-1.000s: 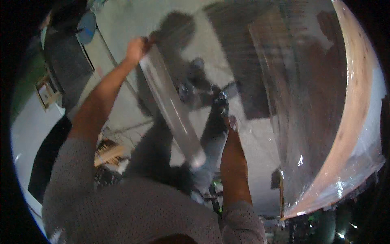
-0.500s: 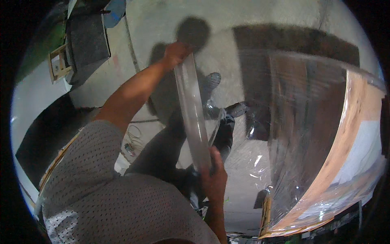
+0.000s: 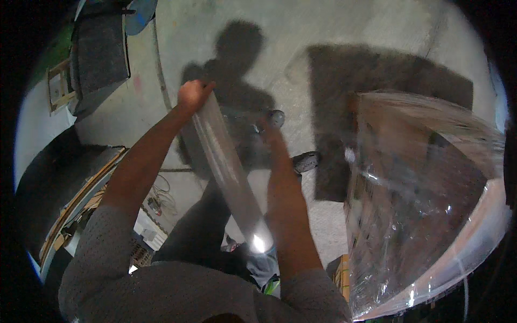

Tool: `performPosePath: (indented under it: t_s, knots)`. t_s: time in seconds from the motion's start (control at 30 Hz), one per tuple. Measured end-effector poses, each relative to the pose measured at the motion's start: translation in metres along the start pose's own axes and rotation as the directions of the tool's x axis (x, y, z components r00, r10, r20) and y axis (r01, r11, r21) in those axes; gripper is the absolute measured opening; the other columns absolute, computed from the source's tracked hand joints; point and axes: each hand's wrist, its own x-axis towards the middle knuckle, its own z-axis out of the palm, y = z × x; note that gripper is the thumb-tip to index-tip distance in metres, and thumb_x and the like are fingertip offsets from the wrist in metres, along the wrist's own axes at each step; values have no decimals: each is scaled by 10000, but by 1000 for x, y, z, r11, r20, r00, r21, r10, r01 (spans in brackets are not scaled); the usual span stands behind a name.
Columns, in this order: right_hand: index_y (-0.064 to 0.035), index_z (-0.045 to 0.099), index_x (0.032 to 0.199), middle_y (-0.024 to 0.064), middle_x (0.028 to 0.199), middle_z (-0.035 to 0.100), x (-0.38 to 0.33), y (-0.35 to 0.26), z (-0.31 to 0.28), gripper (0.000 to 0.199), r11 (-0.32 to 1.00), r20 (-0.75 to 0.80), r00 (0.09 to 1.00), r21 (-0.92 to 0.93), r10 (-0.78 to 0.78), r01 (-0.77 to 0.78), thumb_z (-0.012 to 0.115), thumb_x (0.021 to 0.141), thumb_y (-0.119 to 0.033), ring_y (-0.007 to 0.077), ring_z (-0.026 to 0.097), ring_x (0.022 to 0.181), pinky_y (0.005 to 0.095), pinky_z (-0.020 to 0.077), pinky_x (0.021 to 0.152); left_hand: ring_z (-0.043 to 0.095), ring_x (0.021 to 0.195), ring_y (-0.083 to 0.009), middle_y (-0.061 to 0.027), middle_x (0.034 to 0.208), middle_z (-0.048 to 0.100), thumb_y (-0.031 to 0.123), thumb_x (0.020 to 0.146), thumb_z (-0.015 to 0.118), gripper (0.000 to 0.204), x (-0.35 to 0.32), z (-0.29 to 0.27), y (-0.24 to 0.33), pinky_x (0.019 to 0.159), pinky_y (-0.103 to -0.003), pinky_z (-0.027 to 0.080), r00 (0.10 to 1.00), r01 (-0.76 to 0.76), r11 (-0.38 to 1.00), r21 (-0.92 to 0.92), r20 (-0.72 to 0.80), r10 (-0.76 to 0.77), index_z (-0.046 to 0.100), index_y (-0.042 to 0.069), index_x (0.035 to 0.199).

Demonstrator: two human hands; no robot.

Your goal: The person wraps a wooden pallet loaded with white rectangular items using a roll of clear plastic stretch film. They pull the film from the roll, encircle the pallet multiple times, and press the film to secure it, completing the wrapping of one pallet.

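Observation:
My left hand (image 3: 195, 96) is closed around the far end of a long roll of clear stretch film (image 3: 226, 161). The roll slants across in front of my legs, and its near end shines close to my body. My right hand (image 3: 269, 127) is off the roll, stretched forward to its right above the floor. Motion smears its fingers, and I cannot make out anything in them. To the right stands a large wooden piece wrapped in clear film (image 3: 414, 199), glossy and creased.
Concrete floor (image 3: 371, 24) carries my shadow and the wrapped piece's. A coiled cord (image 3: 161, 188) lies left of my legs. Farther left are a dark panel (image 3: 99, 51), a small wooden frame (image 3: 59, 86) and a wood-edged board (image 3: 81, 204). My shoe (image 3: 306, 161) stands near the wrapped piece.
My right hand has left the near end of the roll and reached forward. My left hand and the roll have shifted left and slightly nearer. The film over the wrapped piece now covers more of its side.

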Motion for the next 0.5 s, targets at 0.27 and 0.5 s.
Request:
performPosePath:
  t_s: [0.27,0.5]
  knots:
    - [-38,597,1176,199,1040,660,-32,85,125,495,963,-2,991,238,-131,128,583,900,-449,395,632,922,468,496,849,672,876,-350,-167,907,679,422,938,498,363,-9,37,-87,768,-454,542,995,-102,975,199,2,104,704,126,980]
    - [-63,563,1299,126,1224,641,-288,88,-14,457,901,61,953,350,-296,258,563,950,-357,261,587,1166,369,438,994,677,857,-334,-138,953,666,367,960,470,292,8,18,-54,741,-455,550,996,87,961,261,-40,-79,669,195,1086]
